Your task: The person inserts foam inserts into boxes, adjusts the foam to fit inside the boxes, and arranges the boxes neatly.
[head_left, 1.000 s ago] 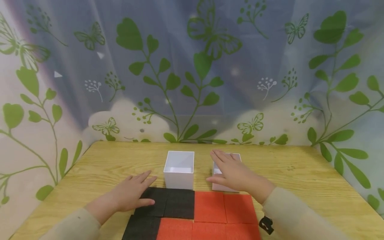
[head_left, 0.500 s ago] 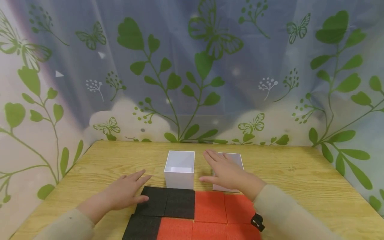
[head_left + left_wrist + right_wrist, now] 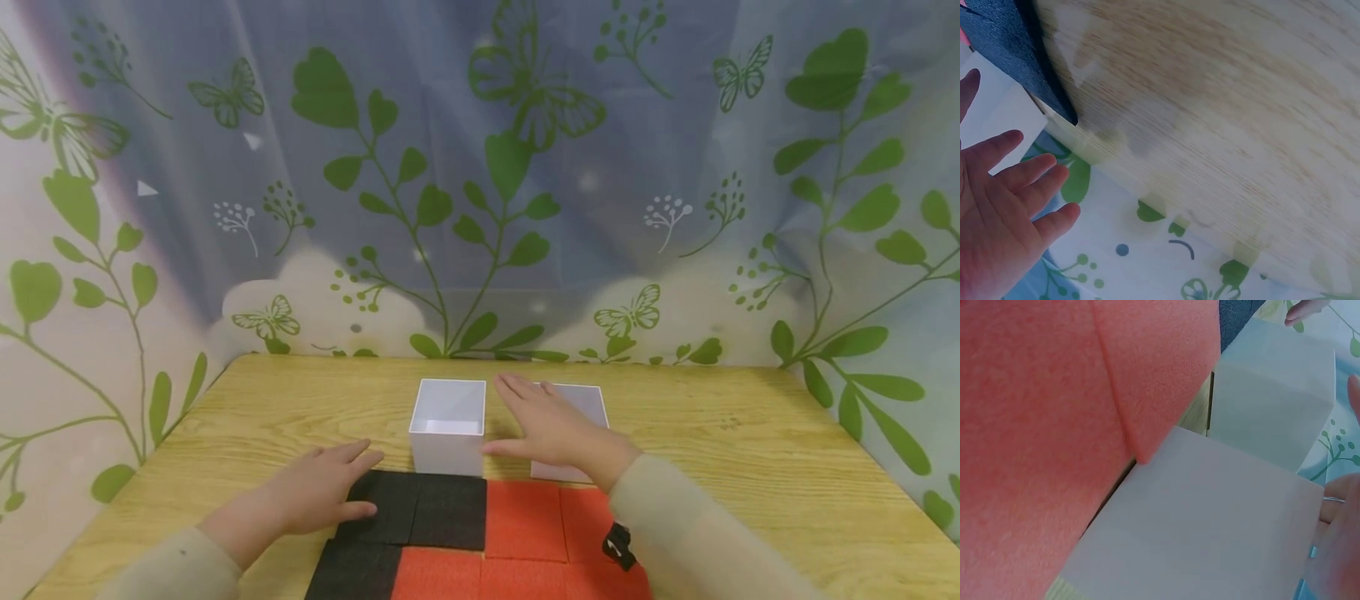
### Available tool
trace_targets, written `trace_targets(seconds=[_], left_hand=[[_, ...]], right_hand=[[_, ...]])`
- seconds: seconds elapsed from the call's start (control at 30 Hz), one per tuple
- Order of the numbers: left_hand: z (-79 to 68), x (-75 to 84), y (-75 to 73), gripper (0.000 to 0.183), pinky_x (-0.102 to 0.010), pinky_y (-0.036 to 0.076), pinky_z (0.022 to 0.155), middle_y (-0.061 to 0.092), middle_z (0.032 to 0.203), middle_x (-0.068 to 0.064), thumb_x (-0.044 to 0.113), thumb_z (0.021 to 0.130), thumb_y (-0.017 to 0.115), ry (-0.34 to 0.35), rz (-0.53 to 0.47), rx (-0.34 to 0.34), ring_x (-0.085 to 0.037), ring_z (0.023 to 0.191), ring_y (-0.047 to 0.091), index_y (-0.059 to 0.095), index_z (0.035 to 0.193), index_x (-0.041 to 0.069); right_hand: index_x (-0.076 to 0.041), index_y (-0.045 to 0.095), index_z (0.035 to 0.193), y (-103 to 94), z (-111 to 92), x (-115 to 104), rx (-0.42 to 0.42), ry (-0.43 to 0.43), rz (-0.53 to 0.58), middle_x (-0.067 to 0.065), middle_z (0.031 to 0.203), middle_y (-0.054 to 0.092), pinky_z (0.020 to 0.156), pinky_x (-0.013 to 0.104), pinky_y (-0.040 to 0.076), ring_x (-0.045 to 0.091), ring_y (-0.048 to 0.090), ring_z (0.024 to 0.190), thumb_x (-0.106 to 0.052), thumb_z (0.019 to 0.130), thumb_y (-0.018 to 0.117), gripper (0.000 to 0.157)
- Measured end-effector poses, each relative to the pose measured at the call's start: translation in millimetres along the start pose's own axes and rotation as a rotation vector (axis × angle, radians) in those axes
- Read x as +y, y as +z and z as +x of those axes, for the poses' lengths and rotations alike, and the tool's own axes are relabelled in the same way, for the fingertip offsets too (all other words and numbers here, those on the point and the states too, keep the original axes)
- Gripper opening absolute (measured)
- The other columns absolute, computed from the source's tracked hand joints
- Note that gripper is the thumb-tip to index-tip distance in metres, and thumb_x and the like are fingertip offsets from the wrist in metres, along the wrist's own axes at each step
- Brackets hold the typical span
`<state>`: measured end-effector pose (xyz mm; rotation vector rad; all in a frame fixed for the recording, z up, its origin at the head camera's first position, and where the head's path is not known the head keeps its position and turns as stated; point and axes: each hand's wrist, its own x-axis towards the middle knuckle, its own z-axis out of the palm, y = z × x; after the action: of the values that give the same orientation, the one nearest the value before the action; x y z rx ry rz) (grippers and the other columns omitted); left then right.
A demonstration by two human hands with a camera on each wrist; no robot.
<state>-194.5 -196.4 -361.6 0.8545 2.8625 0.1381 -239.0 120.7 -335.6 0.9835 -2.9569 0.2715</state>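
In the head view my left hand (image 3: 315,492) is above the left side of the black squares (image 3: 450,510), fingers spread and holding nothing. The left wrist view also shows this hand (image 3: 1007,212) with fingers apart, near a dark square's corner (image 3: 1054,94). My right hand (image 3: 551,433) is over the right white box (image 3: 555,473) and covers much of it. Its fingers are extended, with the thumb tip by the edge of the left white box (image 3: 447,452); I cannot tell whether they touch. Red squares (image 3: 525,521) lie beside the black ones.
Both boxes stand with their tops open on a wood-grain table (image 3: 750,467). A curtain with leaves and butterflies (image 3: 480,275) hangs behind the table. A small black item (image 3: 618,546) is at my right sleeve (image 3: 690,517), above the red squares.
My right hand has moved left, from over the right box towards the gap between the boxes. The left hand has shifted only slightly. Boxes and squares stay where they were.
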Motion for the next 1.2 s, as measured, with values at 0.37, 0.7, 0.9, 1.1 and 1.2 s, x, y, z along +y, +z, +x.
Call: trace_targets(seconds=[0.37, 0.7, 0.9, 1.1, 1.2], left_hand=[[4.1, 3.3, 3.6, 0.068, -0.059, 0.033, 0.097, 0.041, 0.14, -0.018, 0.047, 0.085, 0.062, -0.038, -0.029, -0.06, -0.034, 0.126, 0.042, 0.045, 0.138, 0.009], [6.4, 4.4, 4.4, 0.067, -0.058, 0.035, 0.096, 0.046, 0.136, -0.015, 0.048, 0.085, 0.062, -0.058, -0.017, -0.074, -0.031, 0.122, 0.047, 0.046, 0.137, 0.009], [6.4, 3.9, 5.7, 0.067, -0.057, 0.036, 0.095, 0.048, 0.135, -0.015, 0.049, 0.085, 0.062, -0.049, -0.012, -0.082, -0.03, 0.12, 0.049, 0.047, 0.136, 0.009], [6.2, 4.3, 6.0, 0.066, -0.056, 0.039, 0.094, 0.051, 0.132, -0.015, 0.046, 0.084, 0.064, -0.031, -0.006, -0.07, -0.03, 0.118, 0.051, 0.049, 0.134, 0.006], [5.7, 6.2, 6.4, 0.066, -0.053, 0.04, 0.094, 0.052, 0.131, -0.014, 0.047, 0.083, 0.065, -0.037, -0.001, -0.081, -0.029, 0.117, 0.051, 0.05, 0.133, 0.006]], right_hand=[[0.0, 0.016, 0.148, 5.3, 18, -1, -0.047, 0.02, 0.056, 0.015, 0.152, 0.016, 0.111, 0.051, 0.014, 0.026, 0.016, 0.14, -0.068, 0.079, 0.054, 0.104], [0.001, 0.012, 0.148, 3.8, 30, -4, -0.088, 0.047, 0.126, 0.016, 0.153, 0.012, 0.112, 0.049, 0.012, 0.025, 0.014, 0.14, -0.065, 0.074, 0.063, 0.112], [0.001, 0.01, 0.148, 7.1, 37, -4, -0.1, 0.048, 0.128, 0.016, 0.153, 0.01, 0.112, 0.047, 0.011, 0.026, 0.013, 0.14, -0.068, 0.072, 0.062, 0.115], [0.0, 0.009, 0.148, 9.4, 38, -5, -0.115, 0.062, 0.111, 0.015, 0.153, 0.01, 0.112, 0.049, 0.007, 0.023, 0.017, 0.139, -0.069, 0.072, 0.061, 0.116], [0.0, 0.009, 0.148, 11.5, 38, -6, -0.119, 0.059, 0.101, 0.016, 0.153, 0.012, 0.112, 0.049, 0.006, 0.023, 0.02, 0.138, -0.068, 0.073, 0.061, 0.114]])
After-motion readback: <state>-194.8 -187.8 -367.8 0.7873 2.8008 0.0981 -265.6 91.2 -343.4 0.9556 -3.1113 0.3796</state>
